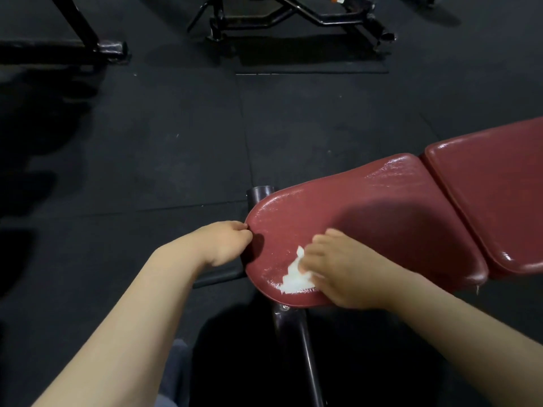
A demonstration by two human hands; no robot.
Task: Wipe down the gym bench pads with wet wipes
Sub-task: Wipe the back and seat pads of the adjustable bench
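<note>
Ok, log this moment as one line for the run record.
step: wiping seat pad | right hand: pressing wet wipe on pad's near edge | left hand: gripping pad's end | back pad: untouched

Seat pad [367, 218] far half free; black frames [293, 16] well beyond.

Crumpled white wet wipe [295, 277] on glossy red seat pad's [367, 218] near edge

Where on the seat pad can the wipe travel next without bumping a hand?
Free: the seat pad from the right hand and wet wipe up to the seam with the back pad. Crowded: the narrow end, where the left hand grips the edge.
</note>
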